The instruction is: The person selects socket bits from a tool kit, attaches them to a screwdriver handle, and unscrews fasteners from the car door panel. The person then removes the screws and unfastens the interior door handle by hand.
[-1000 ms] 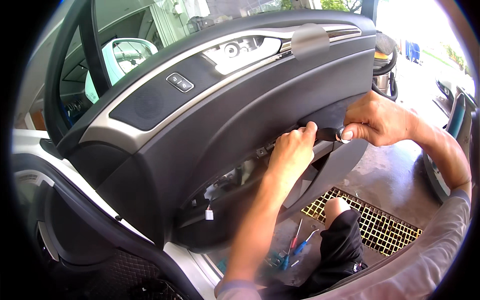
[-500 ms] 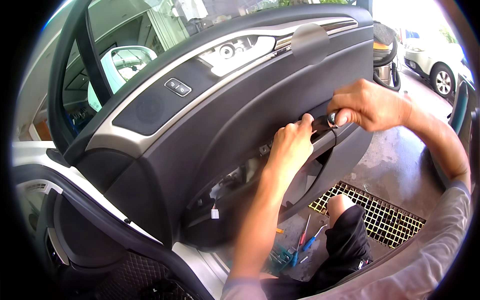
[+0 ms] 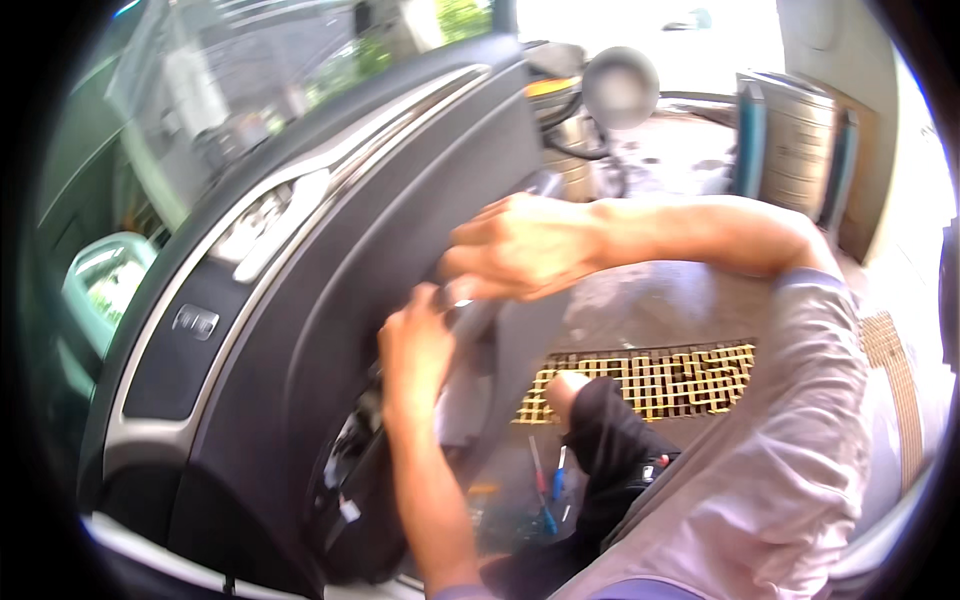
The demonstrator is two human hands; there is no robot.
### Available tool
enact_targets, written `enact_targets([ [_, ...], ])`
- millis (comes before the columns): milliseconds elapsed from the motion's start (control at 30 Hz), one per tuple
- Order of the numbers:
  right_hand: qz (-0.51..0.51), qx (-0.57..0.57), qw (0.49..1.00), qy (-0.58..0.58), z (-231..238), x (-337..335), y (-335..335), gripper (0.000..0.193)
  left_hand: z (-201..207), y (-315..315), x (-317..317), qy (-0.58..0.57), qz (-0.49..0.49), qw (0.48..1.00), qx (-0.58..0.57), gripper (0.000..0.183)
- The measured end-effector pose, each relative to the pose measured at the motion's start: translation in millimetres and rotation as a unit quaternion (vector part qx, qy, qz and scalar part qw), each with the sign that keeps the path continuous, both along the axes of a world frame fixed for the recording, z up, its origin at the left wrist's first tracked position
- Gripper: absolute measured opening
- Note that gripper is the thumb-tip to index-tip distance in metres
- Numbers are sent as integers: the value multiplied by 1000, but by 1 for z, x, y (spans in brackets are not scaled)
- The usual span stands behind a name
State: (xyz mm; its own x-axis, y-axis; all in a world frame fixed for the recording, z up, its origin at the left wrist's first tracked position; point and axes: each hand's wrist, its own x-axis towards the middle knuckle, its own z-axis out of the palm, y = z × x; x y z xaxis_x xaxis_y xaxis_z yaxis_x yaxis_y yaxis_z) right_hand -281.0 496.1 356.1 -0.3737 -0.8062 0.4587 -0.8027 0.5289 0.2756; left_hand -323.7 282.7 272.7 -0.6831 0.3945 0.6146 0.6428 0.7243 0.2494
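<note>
Yellow grating [image 3: 650, 383] in grey floor [image 3: 640, 305]

Legible text, labels, brands and numbers: none. The switch [image 3: 195, 321] set in the dark inlay of the door panel [image 3: 270, 400] bears small pale marks on its face; these are blurred, and their form cannot be made out. On the beige drum [image 3: 800, 150] at upper right, faint darker patches appear between the ribs; whether they are print cannot be told.
</note>
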Motion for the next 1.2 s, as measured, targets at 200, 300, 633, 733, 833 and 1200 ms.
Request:
enact_targets([
  [200,-119,55,991,36,14,17,-4,50,7,17,-2,-24,-27,999,27,13],
  [300,-51,148,976,149,28,14,-11,43,3,18,-8,-40,-31,998,23,13],
  [633,65,144,932,326,33,-6,-16,36,-5,14,-15,-44,-40,997,44,17],
  [733,18,112,975,191,20,6,-11,42,-4,12,-8,-36,-51,997,36,13],
  [833,-278,-49,956,-76,6,39,-37,46,0,12,-8,-63,-27,997,38,13],
  [1200,-34,199,952,229,26,25,-8,39,-12,19,-16,8,-38,999,13,13],
])
